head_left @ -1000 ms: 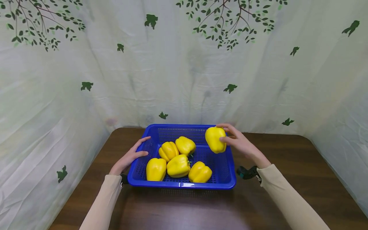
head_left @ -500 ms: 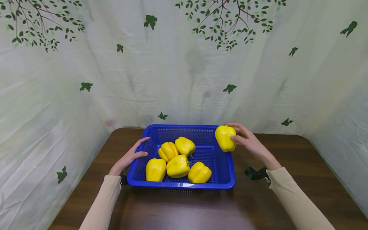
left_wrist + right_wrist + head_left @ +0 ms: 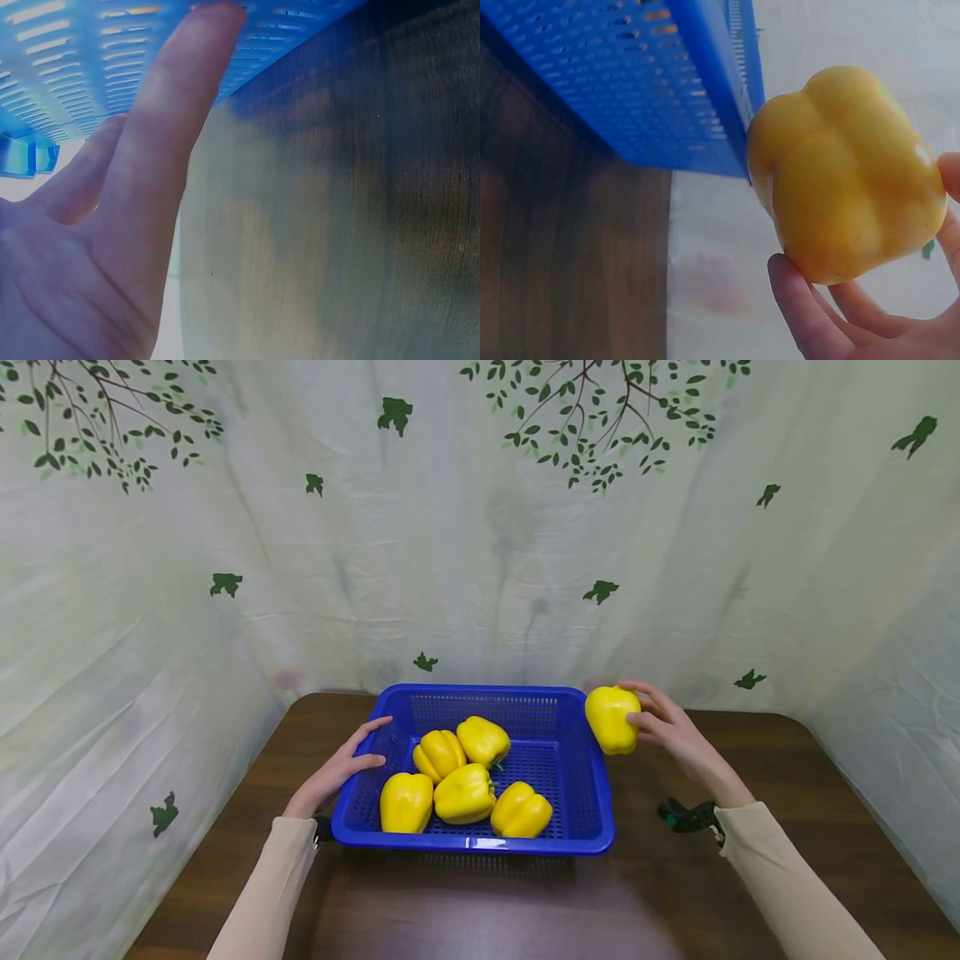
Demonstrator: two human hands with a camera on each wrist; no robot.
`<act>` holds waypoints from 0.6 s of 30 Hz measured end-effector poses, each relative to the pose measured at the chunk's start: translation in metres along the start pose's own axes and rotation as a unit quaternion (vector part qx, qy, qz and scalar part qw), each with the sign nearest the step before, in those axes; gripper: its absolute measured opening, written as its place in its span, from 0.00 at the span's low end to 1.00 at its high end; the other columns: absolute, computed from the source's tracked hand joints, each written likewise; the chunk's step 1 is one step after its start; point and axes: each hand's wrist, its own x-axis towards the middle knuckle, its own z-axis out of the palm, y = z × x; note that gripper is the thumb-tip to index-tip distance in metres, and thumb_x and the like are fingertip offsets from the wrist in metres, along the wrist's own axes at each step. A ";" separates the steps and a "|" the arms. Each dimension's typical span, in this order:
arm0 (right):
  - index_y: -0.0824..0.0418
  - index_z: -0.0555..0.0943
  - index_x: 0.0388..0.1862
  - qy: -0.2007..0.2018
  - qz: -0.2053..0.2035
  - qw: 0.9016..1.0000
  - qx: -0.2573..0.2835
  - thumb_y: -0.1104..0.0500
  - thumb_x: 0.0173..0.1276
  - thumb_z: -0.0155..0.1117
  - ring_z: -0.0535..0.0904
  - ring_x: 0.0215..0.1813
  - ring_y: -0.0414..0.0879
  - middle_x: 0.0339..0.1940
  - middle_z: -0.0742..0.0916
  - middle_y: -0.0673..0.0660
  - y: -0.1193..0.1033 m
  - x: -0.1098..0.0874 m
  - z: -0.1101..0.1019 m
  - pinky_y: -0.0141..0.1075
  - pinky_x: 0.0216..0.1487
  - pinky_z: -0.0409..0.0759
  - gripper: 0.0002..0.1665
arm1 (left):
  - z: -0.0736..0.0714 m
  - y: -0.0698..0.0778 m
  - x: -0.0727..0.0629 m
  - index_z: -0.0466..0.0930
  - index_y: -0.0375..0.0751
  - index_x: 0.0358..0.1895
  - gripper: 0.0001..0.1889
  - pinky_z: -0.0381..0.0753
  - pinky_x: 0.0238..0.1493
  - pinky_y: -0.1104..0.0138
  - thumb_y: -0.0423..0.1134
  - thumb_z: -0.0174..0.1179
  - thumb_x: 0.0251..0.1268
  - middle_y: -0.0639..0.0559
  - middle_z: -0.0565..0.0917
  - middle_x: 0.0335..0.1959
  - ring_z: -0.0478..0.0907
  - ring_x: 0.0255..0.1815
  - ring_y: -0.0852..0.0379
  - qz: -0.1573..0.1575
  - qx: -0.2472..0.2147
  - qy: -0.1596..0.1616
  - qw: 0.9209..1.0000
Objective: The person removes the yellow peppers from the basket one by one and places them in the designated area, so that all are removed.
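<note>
In the head view, my right hand (image 3: 670, 729) grips a yellow bell pepper (image 3: 612, 720) with thumb and fingertips, just outside the right rim of a blue plastic basket (image 3: 480, 843). Close up, the right wrist view shows the fingertips of that hand (image 3: 892, 337) around the lobed pepper (image 3: 847, 172), beside the basket wall (image 3: 630, 82). My left hand (image 3: 337, 772) holds the basket's left side, with thumb and index finger reaching over the rim. From the left wrist, straight fingers (image 3: 165, 105) lie against the outside of the slotted wall (image 3: 82, 52).
Several yellow bell peppers (image 3: 465, 794) lie in the left and middle of the basket. The basket stands on a dark wooden table (image 3: 480, 910). Behind the table hangs a pale curtain (image 3: 465, 552) printed with leaves.
My right hand has carried its bell pepper rightward, from over the basket's right part to outside the right rim. The left hand and the basket have stayed in place.
</note>
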 end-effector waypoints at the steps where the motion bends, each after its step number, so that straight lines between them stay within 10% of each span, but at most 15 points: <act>1: 0.56 0.57 0.74 0.002 0.001 1.000 -0.002 0.52 0.74 0.53 0.70 0.59 0.56 0.66 0.68 0.67 0.001 -0.001 -0.001 0.54 0.60 0.69 0.33 | 0.000 0.000 0.000 0.45 0.56 0.76 0.35 0.77 0.49 0.45 0.39 0.51 0.71 0.39 0.43 0.75 0.61 0.63 0.28 0.000 0.000 0.000 1.000; 18: 0.60 0.55 0.74 0.026 0.017 0.999 -0.007 0.54 0.76 0.51 0.70 0.57 0.49 0.66 0.65 0.70 0.035 -0.004 -0.016 0.37 0.52 0.76 0.33 | 0.000 0.000 0.000 0.46 0.59 0.75 0.34 0.78 0.47 0.46 0.38 0.50 0.70 0.40 0.45 0.74 0.63 0.62 0.29 -0.010 -0.006 0.005 1.000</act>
